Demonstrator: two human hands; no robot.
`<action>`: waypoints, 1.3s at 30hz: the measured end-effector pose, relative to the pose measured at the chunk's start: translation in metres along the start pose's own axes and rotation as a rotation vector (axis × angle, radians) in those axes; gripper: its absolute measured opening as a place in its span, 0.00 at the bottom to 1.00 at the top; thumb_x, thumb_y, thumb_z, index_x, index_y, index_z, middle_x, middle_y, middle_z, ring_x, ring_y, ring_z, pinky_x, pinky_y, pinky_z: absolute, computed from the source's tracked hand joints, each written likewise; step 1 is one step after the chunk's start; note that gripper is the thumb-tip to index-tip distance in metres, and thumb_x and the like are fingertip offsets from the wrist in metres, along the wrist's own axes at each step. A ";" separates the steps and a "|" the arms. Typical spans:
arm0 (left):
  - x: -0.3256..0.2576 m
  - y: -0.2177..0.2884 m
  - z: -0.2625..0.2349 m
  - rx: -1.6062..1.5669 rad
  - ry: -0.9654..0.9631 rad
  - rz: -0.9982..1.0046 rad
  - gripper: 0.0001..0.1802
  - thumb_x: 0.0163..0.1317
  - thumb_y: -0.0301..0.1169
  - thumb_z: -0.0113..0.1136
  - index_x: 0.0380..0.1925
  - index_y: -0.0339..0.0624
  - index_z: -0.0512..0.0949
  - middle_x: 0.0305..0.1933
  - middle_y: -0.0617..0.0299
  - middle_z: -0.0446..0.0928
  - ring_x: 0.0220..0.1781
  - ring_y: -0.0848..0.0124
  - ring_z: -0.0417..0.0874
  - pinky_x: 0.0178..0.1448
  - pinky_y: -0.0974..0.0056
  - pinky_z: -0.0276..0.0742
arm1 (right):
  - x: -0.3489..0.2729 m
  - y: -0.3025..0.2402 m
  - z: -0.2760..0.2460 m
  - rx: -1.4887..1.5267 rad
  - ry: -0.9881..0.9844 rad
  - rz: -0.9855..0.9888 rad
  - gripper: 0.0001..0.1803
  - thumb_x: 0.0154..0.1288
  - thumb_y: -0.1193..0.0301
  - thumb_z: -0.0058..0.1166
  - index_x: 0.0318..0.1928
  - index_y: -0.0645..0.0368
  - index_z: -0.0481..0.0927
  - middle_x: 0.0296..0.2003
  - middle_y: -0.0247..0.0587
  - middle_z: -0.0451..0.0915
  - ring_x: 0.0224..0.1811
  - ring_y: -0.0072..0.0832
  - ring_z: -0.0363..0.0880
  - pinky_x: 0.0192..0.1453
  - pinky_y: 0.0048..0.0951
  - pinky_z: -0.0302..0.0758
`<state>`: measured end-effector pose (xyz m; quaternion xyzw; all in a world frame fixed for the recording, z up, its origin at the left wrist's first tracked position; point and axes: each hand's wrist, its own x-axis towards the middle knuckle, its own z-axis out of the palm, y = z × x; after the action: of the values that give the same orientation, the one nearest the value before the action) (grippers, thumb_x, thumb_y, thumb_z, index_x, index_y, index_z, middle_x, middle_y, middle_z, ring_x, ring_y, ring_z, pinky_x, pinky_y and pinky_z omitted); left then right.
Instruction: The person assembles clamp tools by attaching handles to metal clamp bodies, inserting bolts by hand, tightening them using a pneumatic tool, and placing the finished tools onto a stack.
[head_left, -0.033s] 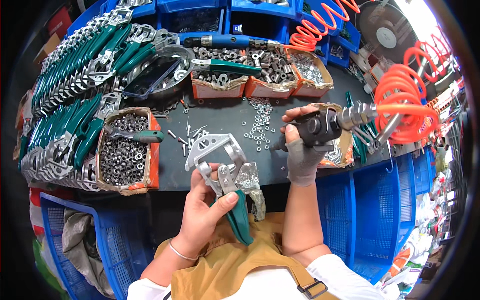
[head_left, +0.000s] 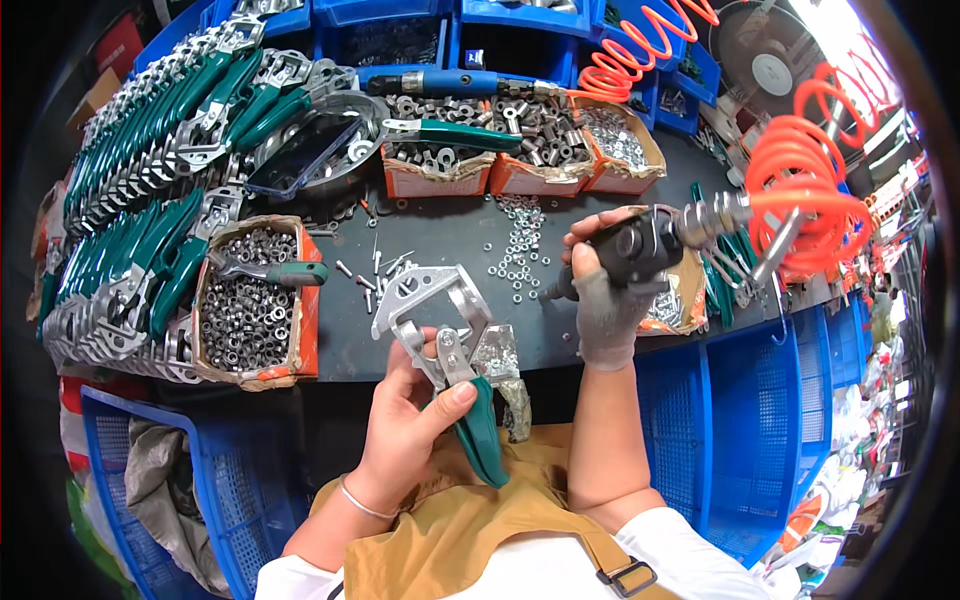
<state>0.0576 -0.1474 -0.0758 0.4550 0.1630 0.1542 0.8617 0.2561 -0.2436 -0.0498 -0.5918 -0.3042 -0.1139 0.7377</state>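
My left hand (head_left: 415, 420) is closed around a hand tool (head_left: 482, 440) with a silver, open-framed metal head and green handles. Its head points away from me, beside a worn metal block (head_left: 500, 352) at the bench edge. My right hand (head_left: 608, 300), in a grey fingerless glove, grips a black air screwdriver (head_left: 630, 245). The screwdriver's narrow end points left, apart from the hand tool. A coiled orange-red air hose (head_left: 800, 180) joins it through a metal fitting. Small nuts (head_left: 517, 250) and loose screws or pins (head_left: 368, 285) lie on the dark bench between and beyond my hands.
Green-handled tools (head_left: 150, 240) are stacked at left, near a box of small metal rings (head_left: 250, 310). Open boxes of metal parts (head_left: 540, 135) line the back, with a blue power tool (head_left: 440, 82) behind. Blue crates (head_left: 205, 470) stand below on both sides. A fan (head_left: 770, 75) is at far right.
My right hand and the air screwdriver have shifted very slightly, and the hose coil has swung a little left. My left hand keeps its hold almost unmoved.
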 end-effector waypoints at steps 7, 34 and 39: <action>0.003 -0.004 0.018 -0.688 -0.187 -0.033 0.31 0.64 0.40 0.61 0.62 0.38 0.63 0.60 0.53 0.69 0.58 0.58 0.76 0.58 0.54 0.78 | 0.057 0.034 0.002 -0.803 -0.094 0.326 0.22 0.53 0.69 0.60 0.49 0.64 0.73 0.30 0.40 0.79 0.27 0.31 0.79 0.34 0.31 0.77; -0.018 -0.005 0.012 -1.078 -0.599 -0.451 0.35 0.71 0.54 0.41 0.68 0.41 0.55 0.51 0.56 0.71 0.32 0.67 0.74 0.23 0.67 0.76 | -0.041 -0.092 -0.004 -0.706 -0.724 -0.781 0.08 0.53 0.70 0.64 0.33 0.56 0.80 0.30 0.31 0.76 0.26 0.26 0.75 0.25 0.28 0.73; -0.020 -0.007 0.018 -0.169 -0.071 0.211 0.35 0.61 0.46 0.60 0.64 0.44 0.62 0.60 0.54 0.72 0.51 0.63 0.78 0.55 0.59 0.74 | -0.060 -0.099 0.007 -0.016 -0.705 0.768 0.18 0.70 0.61 0.52 0.28 0.62 0.78 0.15 0.37 0.71 0.17 0.22 0.71 0.24 0.27 0.69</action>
<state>0.0478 -0.1728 -0.0687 0.4009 0.0700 0.2411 0.8811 0.1541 -0.2754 -0.0045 -0.6687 -0.2941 0.3689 0.5746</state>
